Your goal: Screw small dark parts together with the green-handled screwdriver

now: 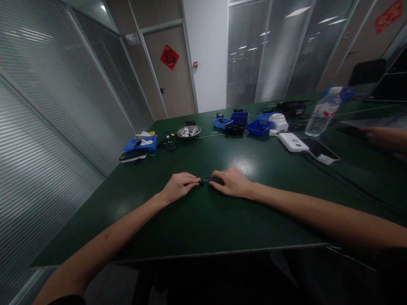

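Observation:
Over the near middle of the green table, my left hand pinches a small black part between thumb and fingertips. My right hand is closed around the dark handle of a screwdriver. Its thin metal shaft points left and its tip meets the black part, or comes very close to it. What kind of part it is I cannot make out, since it is small and partly covered by my fingers.
Behind my hands stand a metal bowl, blue trays and a black cable. At left is another blue tray. To the right are a white power bank, a water bottle and another person's hand.

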`<state>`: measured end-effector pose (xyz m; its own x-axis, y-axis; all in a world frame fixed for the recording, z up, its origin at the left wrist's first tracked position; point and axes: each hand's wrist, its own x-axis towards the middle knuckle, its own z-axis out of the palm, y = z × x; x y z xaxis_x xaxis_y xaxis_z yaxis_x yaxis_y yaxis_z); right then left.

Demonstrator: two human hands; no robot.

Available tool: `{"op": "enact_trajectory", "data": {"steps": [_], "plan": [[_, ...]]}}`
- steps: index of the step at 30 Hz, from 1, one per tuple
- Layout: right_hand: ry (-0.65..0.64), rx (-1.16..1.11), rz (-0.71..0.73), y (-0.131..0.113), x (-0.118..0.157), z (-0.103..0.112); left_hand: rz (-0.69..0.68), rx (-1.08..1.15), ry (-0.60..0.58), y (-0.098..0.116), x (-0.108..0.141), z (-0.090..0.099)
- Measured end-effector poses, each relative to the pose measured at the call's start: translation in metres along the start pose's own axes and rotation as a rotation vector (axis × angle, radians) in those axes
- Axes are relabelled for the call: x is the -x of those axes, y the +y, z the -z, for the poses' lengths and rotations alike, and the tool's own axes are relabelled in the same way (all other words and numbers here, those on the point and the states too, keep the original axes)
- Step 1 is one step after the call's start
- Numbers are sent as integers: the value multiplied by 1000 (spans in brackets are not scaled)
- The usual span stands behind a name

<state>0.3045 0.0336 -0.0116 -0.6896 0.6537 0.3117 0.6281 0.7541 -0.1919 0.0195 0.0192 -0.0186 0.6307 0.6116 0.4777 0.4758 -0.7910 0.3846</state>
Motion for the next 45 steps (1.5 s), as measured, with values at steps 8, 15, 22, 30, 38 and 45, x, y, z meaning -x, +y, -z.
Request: {"op": "enact_trajectory", "data": {"steps": [8, 15, 22, 30, 38, 45], "plan": [[8, -17, 4, 1, 1, 1, -4, -15, -3, -1, 0, 0], [24, -21, -8, -1, 1, 2, 12, 7, 3, 1, 0, 0], [51, -26, -15, -3, 3, 3, 23, 25, 1, 0, 0, 0], [58, -29, -8, -1, 2, 2, 24, 34, 8, 1, -1, 1], [62, 0, -18, -3, 2, 2, 32, 10, 16, -3, 0, -1], [47, 7, -33, -3, 2, 2, 37, 28, 16, -4, 0, 0]]}}
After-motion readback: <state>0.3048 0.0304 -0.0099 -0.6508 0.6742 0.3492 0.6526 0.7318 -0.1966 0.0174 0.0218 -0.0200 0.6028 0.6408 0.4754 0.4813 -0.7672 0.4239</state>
